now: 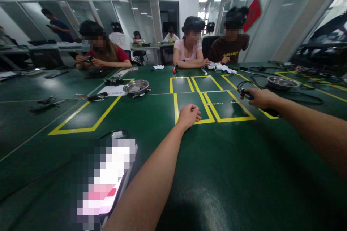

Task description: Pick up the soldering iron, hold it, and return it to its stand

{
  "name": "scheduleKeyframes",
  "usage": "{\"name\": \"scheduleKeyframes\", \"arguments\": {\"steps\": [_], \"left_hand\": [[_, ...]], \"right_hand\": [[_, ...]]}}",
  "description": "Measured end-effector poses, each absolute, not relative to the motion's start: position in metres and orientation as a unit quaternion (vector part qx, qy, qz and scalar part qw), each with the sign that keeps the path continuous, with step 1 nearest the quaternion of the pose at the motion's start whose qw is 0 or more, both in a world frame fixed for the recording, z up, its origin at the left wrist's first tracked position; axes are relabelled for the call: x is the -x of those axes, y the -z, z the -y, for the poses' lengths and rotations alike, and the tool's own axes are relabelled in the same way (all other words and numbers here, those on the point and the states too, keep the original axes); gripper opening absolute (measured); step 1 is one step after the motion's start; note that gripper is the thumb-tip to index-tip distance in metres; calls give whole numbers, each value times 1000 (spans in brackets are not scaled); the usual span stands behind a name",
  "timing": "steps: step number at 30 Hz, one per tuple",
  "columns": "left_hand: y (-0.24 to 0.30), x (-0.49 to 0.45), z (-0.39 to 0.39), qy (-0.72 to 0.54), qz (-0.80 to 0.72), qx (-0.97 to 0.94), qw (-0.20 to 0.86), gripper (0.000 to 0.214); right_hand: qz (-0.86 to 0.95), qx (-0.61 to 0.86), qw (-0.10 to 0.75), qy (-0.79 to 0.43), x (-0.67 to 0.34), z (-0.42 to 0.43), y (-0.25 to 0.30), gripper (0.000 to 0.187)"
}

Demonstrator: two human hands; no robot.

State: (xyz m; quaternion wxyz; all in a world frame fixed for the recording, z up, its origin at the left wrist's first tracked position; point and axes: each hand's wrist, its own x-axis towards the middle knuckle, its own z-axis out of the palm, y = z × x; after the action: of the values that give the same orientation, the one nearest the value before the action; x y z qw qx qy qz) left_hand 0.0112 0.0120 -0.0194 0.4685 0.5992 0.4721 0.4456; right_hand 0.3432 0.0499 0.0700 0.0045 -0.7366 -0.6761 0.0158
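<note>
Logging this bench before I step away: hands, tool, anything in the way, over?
Left hand loosely curled, nothing visible in it. Right hand gripping a hand tool. Black cable and metal bowl close by.

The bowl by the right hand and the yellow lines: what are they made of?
The bowl looks like polished metal, maybe steel: silvery, with bright glints. The yellow lines look like smooth tape, maybe plastic: flat, straight-edged strips, though paint is possible.

Dark tool (pixel 246 95) with blue part (details blurred), in right hand (pixel 262 99), pointing left
</note>
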Motion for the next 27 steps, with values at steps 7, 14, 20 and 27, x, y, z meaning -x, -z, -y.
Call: {"name": "scheduleKeyframes", "arguments": {"steps": [7, 14, 20, 27], "left_hand": [[12, -10, -8, -451, -467, -583, 489, 34], [13, -13, -12, -507, -445, -528, 515, 42], [4, -13, -8, -505, -423, -508, 556, 48], [4, -12, -6, -504, -398, -522, 562, 37]], "right_hand": [[551, 605, 387, -425, -271, -12, -55, 82], [481, 405, 476, -615, -211, 38, -27, 81], [481, 362, 484, -635, -197, 52, -10, 84], [489, 341, 488, -638, -201, 56, -8, 84]]}}
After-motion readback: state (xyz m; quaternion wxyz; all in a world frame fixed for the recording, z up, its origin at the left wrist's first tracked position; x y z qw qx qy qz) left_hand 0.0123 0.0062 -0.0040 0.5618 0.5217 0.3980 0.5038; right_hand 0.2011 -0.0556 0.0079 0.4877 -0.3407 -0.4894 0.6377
